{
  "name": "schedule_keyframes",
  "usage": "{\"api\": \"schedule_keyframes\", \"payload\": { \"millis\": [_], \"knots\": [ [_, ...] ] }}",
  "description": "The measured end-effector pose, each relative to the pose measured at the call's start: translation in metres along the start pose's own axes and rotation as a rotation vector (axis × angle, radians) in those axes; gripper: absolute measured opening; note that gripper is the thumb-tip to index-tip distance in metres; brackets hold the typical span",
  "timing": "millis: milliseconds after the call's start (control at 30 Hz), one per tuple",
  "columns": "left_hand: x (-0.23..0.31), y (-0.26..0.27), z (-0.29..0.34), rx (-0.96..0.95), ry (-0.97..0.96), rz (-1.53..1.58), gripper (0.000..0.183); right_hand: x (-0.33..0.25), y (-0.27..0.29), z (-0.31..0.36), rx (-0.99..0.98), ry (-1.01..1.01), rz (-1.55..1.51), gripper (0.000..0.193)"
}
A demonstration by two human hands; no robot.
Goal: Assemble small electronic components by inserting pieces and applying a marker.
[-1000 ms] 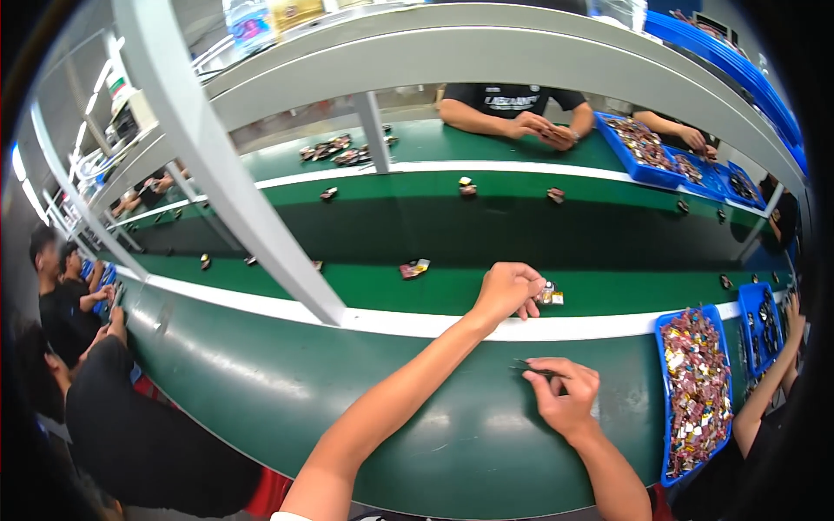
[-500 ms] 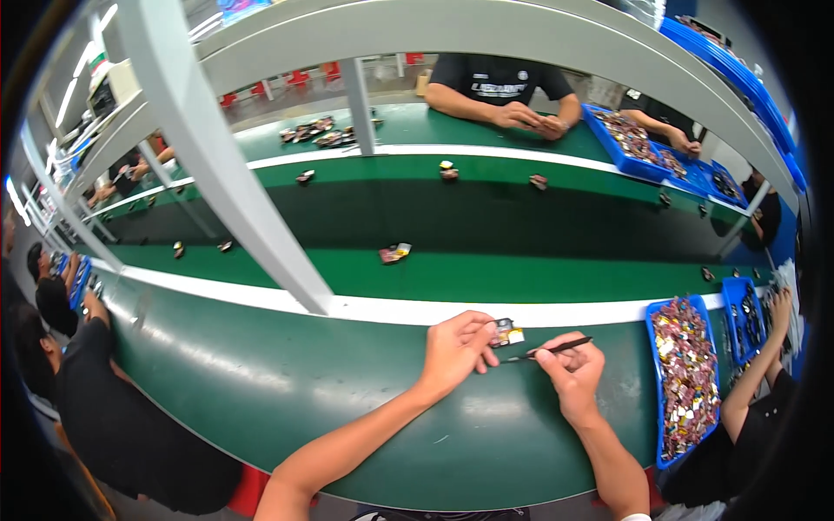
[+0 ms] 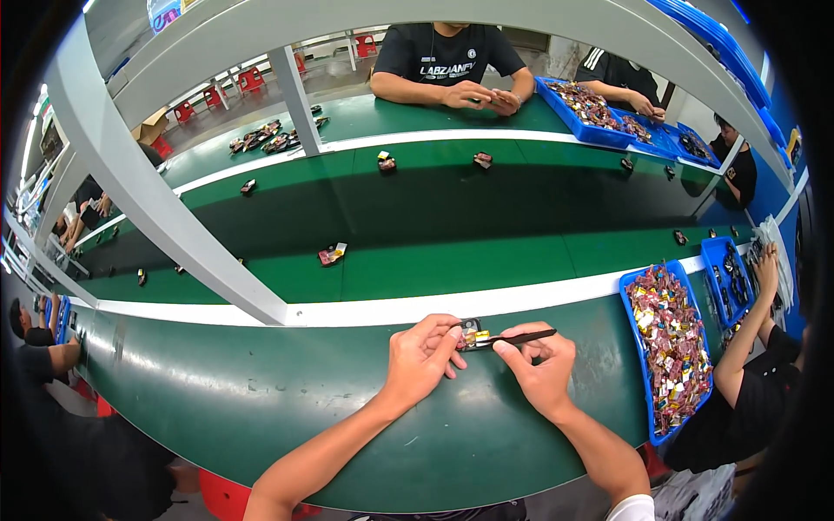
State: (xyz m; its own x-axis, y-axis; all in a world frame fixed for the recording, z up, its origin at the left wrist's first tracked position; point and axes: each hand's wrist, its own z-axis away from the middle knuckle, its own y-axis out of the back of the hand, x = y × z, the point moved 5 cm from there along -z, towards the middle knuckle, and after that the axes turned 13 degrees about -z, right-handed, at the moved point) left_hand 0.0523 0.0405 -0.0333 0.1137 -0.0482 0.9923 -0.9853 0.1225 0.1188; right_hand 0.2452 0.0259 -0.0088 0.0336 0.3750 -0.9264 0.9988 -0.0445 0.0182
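Observation:
My left hand (image 3: 420, 358) pinches a small dark electronic part (image 3: 470, 327) with a yellow and white patch, just above the green worktop (image 3: 347, 417). Pen-like in my right hand (image 3: 544, 369) lies a slim black tool, seemingly a pair of tweezers (image 3: 526, 337). Its working end reaches across to the part's lower right edge. Whether the tip touches the part I cannot tell. My left fingers cover the part's left side.
A blue tray (image 3: 639, 347) heaped with small pink, yellow and silver parts stands right of my hand. Beyond a white rail (image 3: 391, 306) runs a green conveyor belt (image 3: 452, 265) carrying scattered parts. A grey post (image 3: 174, 208) rises front left. Co-workers sit opposite and on both sides.
The tweezers have come from beside the part up to its edge, and my right hand has closed in on my left. The view has shifted; belt parts appear further left.

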Motion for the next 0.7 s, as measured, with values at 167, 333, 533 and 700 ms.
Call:
{"api": "schedule_keyframes", "payload": {
  "millis": [167, 333, 533, 700],
  "knots": [
    [0.002, -0.001, 0.002, -0.022, -0.018, -0.036, 0.023, 0.003, -0.002, 0.001, -0.012, -0.029, -0.011, 0.015],
    [0.004, -0.004, 0.002, -0.056, -0.066, -0.064, 0.022, 0.006, 0.0, 0.001, -0.008, -0.165, -0.173, 0.014],
    [0.009, -0.006, 0.007, -0.019, -0.162, -0.183, 0.02, 0.01, -0.003, -0.001, 0.035, -0.363, -0.365, 0.013],
    [0.011, -0.007, 0.007, -0.001, -0.172, -0.183, 0.02, 0.011, -0.002, 0.0, 0.024, -0.327, -0.357, 0.012]
  ]
}}
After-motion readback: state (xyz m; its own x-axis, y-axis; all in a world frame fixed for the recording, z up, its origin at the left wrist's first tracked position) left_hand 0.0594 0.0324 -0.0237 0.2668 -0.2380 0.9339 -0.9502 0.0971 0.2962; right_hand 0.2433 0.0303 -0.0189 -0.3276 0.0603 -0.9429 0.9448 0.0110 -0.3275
